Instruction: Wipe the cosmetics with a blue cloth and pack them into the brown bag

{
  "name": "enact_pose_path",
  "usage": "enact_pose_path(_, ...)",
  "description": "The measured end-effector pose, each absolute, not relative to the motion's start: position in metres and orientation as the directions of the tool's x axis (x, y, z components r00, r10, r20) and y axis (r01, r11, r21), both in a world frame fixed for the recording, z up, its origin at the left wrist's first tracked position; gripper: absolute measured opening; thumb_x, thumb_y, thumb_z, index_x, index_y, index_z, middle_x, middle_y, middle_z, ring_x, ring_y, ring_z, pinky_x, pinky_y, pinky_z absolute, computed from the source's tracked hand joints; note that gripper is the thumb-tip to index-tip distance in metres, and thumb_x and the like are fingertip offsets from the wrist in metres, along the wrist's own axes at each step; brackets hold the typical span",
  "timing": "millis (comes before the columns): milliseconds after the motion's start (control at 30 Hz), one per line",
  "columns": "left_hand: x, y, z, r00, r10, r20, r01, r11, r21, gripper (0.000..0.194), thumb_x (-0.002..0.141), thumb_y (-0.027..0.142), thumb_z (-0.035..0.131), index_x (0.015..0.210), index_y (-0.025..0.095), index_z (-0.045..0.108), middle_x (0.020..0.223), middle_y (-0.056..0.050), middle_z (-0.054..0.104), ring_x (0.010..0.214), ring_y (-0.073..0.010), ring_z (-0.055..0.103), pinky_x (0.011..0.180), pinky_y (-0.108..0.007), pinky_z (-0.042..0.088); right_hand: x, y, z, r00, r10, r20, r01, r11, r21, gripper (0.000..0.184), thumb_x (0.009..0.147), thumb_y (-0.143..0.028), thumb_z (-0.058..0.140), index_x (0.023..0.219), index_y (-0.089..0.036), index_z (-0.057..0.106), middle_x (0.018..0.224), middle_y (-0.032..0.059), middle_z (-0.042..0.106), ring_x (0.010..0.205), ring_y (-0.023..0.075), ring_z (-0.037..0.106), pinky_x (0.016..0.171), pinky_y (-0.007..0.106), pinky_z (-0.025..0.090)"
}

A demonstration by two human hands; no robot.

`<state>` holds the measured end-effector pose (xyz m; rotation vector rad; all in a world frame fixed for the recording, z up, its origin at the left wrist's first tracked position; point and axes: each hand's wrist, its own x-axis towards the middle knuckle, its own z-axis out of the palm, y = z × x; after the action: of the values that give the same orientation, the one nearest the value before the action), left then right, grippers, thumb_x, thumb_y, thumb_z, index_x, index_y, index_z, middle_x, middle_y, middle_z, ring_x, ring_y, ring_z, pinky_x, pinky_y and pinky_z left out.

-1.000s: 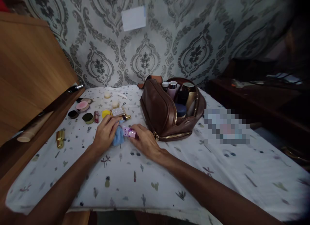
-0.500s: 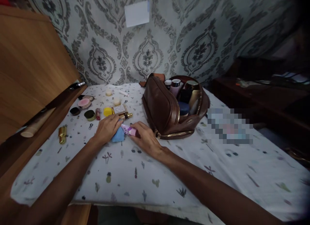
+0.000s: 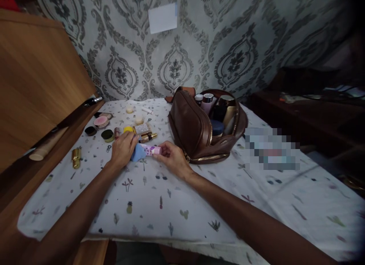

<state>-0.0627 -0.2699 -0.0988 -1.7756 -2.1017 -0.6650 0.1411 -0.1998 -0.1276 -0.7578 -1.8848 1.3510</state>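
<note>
My left hand (image 3: 123, 149) is closed on a blue cloth (image 3: 138, 153), which meets the left end of a small pink and purple tube (image 3: 152, 150). The fingers of my right hand (image 3: 173, 158) pinch the tube's right end. Just beyond the hands lie a gold and dark lipstick-like tube (image 3: 148, 137), a glittery silver case (image 3: 142, 128) and a yellow round lid (image 3: 129, 129), partly behind my left fingers. Right of my right hand stands an open brown leather bag (image 3: 194, 124) packed with bottles and jars.
Left of the hands lie a pink compact (image 3: 101, 122), a dark green-rimmed jar (image 3: 107, 135), a black round lid (image 3: 91, 130) and a gold tube (image 3: 76, 158). A wooden panel (image 3: 42, 67) borders the left side. A pixelated flat object (image 3: 272, 149) lies at right.
The blue cloth and tube have shifted slightly up, and the tube lies more level. My right fingers have moved to its far right end, showing more of it.
</note>
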Motion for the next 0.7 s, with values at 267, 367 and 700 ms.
enact_pose_path(267, -0.012, -0.284, -0.092, 0.198, 0.701, 0.685, 0.966, -0.259, -0.013, 0.029, 0.103, 0.032, 0.036, 0.102, 0.018, 0.062, 0.095, -0.009, 0.063, 0.090, -0.0235, 0.056, 0.081, -0.038, 0.044, 0.144, -0.212, -0.121, -0.571, 0.721, 0.392, 0.070, 0.519, -0.852, 0.014, 0.075, -0.019, 0.068, 0.087, -0.019, 0.062, 0.076, -0.0018, 0.061, 0.066, 0.0128, 0.054, 0.063, 0.024, 0.045)
enact_pose_path(367, -0.002, -0.279, -0.098, 0.273, 0.740, 0.615, 0.961, -0.245, -0.132, 0.032, 0.102, 0.031, 0.036, 0.092, 0.018, 0.063, 0.085, -0.010, 0.063, 0.085, -0.0260, 0.054, 0.076, -0.041, 0.040, 0.144, -0.214, -0.120, -0.571, 0.703, 0.424, 0.093, 0.568, -0.818, 0.009, 0.074, -0.016, 0.064, 0.082, -0.019, 0.060, 0.076, -0.0016, 0.060, 0.067, 0.0130, 0.054, 0.064, 0.024, 0.044)
enact_pose_path(700, -0.037, -0.273, -0.097, 0.143, 0.791, 0.595, 0.989, -0.100, -0.106, 0.038, 0.103, 0.029, 0.033, 0.077, 0.020, 0.059, 0.077, -0.008, 0.066, 0.080, -0.0249, 0.056, 0.076, -0.040, 0.039, 0.142, -0.213, -0.126, -0.574, 0.734, 0.362, 0.108, 0.506, -0.856, 0.020, 0.075, -0.019, 0.076, 0.088, -0.019, 0.061, 0.077, -0.0029, 0.061, 0.065, 0.0109, 0.053, 0.060, 0.022, 0.044)
